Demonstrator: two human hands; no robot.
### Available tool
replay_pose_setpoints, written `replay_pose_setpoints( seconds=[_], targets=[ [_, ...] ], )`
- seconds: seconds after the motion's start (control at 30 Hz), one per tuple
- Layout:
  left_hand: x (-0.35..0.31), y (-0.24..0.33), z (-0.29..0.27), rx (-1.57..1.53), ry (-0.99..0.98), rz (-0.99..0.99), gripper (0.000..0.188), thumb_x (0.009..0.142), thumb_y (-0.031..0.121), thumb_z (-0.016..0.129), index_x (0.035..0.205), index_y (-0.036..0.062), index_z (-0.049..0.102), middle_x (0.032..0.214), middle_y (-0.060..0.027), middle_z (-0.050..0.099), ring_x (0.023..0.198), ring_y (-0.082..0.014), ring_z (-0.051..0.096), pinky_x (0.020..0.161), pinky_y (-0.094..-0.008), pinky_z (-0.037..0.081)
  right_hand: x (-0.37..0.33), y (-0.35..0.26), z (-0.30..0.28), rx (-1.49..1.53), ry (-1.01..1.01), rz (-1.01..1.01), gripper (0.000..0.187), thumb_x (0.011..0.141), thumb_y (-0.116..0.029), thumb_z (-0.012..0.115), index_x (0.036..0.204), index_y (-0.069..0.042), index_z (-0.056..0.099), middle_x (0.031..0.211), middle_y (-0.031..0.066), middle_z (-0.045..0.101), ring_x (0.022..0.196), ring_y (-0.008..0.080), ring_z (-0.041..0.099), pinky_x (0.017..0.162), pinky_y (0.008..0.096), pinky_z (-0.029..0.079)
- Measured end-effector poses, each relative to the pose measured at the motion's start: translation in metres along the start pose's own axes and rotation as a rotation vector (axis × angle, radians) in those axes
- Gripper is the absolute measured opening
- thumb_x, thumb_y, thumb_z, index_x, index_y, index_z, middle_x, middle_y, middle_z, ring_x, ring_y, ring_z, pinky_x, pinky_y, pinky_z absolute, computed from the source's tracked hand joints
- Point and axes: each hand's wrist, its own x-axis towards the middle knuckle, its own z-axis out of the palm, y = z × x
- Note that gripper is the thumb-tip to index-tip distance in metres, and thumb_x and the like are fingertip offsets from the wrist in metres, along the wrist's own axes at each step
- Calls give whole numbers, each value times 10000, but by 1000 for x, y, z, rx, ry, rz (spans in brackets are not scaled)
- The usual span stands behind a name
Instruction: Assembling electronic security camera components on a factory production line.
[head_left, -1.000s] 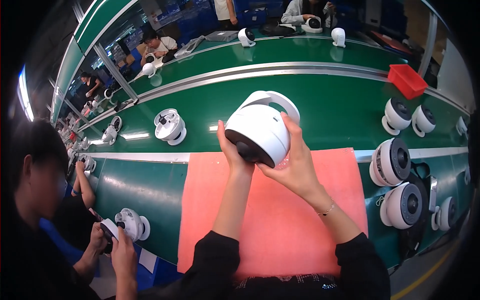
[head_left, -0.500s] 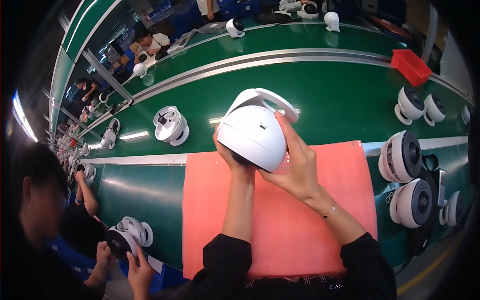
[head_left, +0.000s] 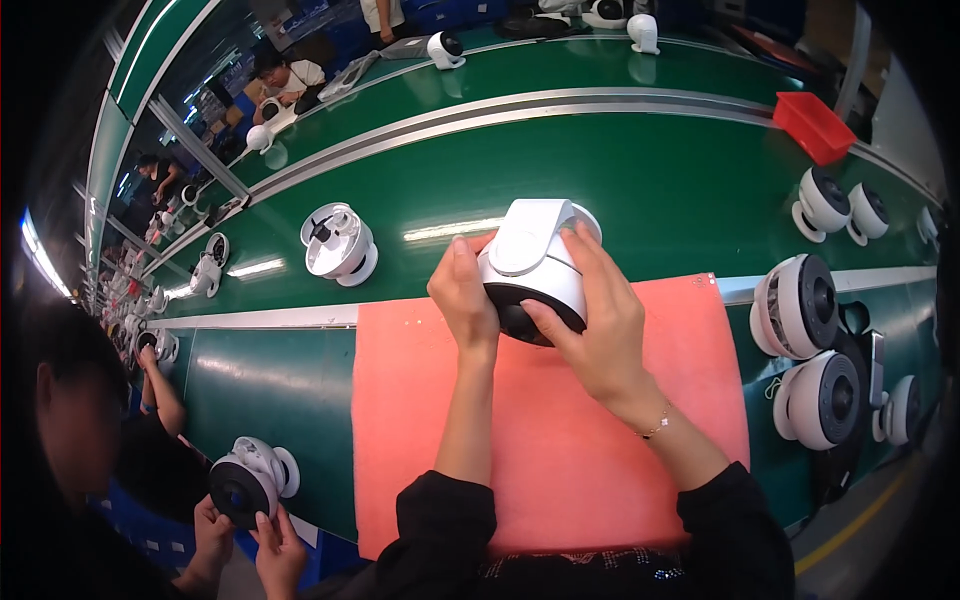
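Note:
I hold a white ball-shaped camera (head_left: 545,240) with a curved stand arm and a black front between both hands, above the pink foam mat (head_left: 620,460). Its black front faces down and toward me, while the stand arm lies over the top. My left hand (head_left: 466,300) is closed against the camera's left side. On the right side, my right hand (head_left: 602,325) grips the shell, its thumb near the black front and its fingers along the stand. The palms hide parts of both sides.
Beyond the mat, an open white housing (head_left: 340,248) stands on the green conveyor (head_left: 450,180). Large white-and-grey round devices (head_left: 800,305) sit close at right, with a red bin (head_left: 815,128) farther back. At lower left, a co-worker's hands (head_left: 245,545) hold a similar camera (head_left: 243,492).
The camera has been turned in my hands: its stand arm and black front now face me, and the small port is out of sight. My right thumb has moved toward the black front.

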Motion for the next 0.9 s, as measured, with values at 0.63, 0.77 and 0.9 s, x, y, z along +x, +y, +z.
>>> replay_pose_setpoints(
  seconds=[0.63, 0.77, 0.9],
  targets=[
    [-24, 59, -10, -77, -320, 180, 484, 892, 298, 308, 1075, -60, 577, 1038, -219, 603, 819, -220, 617, 745, -286, 468, 17, 36, -37, 795, 7, 165, 622, 756, -482, 608, 1126, 3, 490, 1066, 93, 527, 998, 173, 503, 858, 280, 393],
    [-26, 80, -19, 19, -453, 338, 426, 797, 250, 403, 1068, -10, 604, 1015, -234, 601, 660, -189, 649, 614, -248, 494, 24, 27, -49, 1060, 3, 398, 737, 761, -609, 535, 1098, 45, 489, 1017, 113, 564, 930, 172, 558, 803, 271, 448],
    [-26, 98, -23, 117, -524, 503, 386, 726, 159, 550, 1076, 5, 603, 1032, -211, 604, 735, -235, 658, 623, -270, 510, 26, 23, -55, 1332, -64, 756, 605, 848, -534, 456, 1067, 27, 520, 947, 111, 599, 857, 137, 588, 758, 254, 479]
  ],
)
